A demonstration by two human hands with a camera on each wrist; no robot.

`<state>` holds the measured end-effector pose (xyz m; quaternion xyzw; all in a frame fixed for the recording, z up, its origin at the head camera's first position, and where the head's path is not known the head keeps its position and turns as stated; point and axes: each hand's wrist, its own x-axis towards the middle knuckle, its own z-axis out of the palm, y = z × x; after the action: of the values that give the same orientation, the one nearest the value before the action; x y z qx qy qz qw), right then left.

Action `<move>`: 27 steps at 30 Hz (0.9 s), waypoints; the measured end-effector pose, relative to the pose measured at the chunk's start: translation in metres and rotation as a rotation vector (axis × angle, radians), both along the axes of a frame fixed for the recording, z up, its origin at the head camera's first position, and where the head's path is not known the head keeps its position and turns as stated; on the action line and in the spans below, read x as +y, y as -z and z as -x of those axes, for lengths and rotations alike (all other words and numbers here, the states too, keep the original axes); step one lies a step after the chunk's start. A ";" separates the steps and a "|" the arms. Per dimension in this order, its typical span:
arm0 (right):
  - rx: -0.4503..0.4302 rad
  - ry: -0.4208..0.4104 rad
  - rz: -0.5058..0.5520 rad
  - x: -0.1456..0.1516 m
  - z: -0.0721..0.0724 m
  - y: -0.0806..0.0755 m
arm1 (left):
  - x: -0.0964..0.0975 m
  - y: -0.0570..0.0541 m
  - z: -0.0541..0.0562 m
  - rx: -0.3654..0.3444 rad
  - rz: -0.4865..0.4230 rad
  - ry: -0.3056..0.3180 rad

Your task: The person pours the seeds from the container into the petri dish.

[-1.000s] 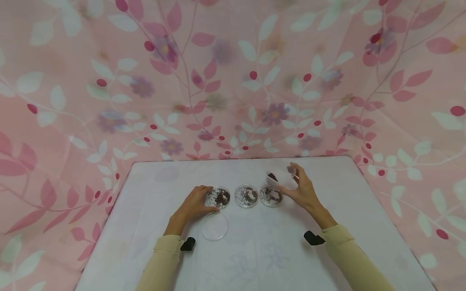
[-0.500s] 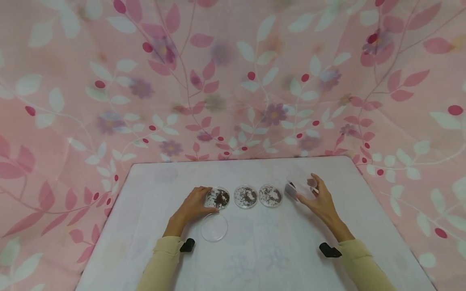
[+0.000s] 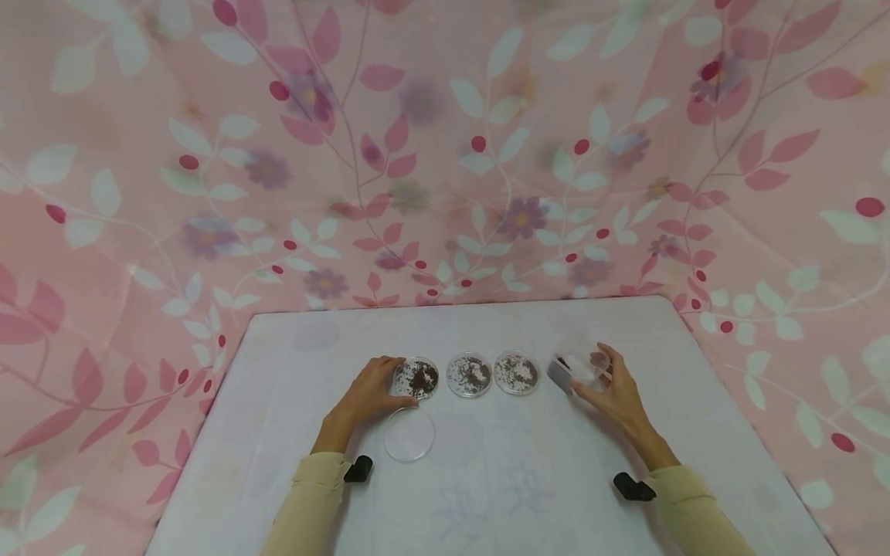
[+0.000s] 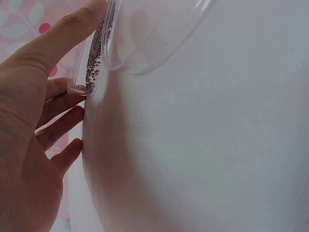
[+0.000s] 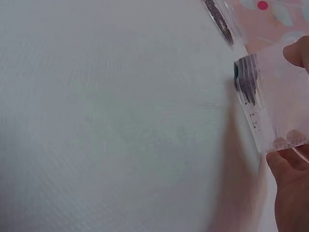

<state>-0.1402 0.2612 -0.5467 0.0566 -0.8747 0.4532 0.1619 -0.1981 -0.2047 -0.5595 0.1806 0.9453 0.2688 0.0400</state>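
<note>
My left hand [image 3: 367,394] holds the leftmost petri dish [image 3: 420,379] on the table between thumb and fingers; dark granules lie scattered in it. In the left wrist view the dish [image 4: 96,53] stands edge-on between thumb and fingertips. Just in front lies a clear round lid [image 3: 410,435]. To the right are a middle petri dish [image 3: 469,375] and a right petri dish [image 3: 517,373], both with dark granules. My right hand [image 3: 617,403] grips a clear plastic container [image 5: 282,101], with dark granules gathered at one end, beside the right dish. Whether its base touches the table is unclear.
The white-covered table [image 3: 459,494] ends at a back edge against a pink floral curtain [image 3: 445,154]. Black wrist mounts [image 3: 634,487] stick out inward from both sleeves, low over the cloth.
My right hand has carried the plastic container from above the right petri dish rightward and lower, to beside that dish. The left hand stays on its dish.
</note>
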 end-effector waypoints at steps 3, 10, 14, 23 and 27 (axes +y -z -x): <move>-0.017 -0.004 -0.001 -0.007 -0.008 -0.013 | 0.000 0.000 0.000 0.010 -0.007 0.002; 0.022 -0.014 -0.004 -0.007 -0.008 -0.011 | -0.001 0.001 0.001 0.017 -0.003 0.008; 0.019 -0.010 -0.003 0.002 0.000 0.009 | -0.001 0.001 0.001 0.019 -0.003 0.010; -0.023 0.009 -0.044 0.011 0.003 0.019 | -0.001 0.003 0.003 0.020 -0.006 0.007; -0.011 0.009 -0.069 0.010 0.002 0.015 | -0.002 0.004 0.003 0.021 -0.008 0.005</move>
<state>-0.1423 0.2716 -0.5617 0.0556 -0.8910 0.4223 0.1572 -0.2011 -0.2063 -0.5638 0.1858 0.9440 0.2709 0.0302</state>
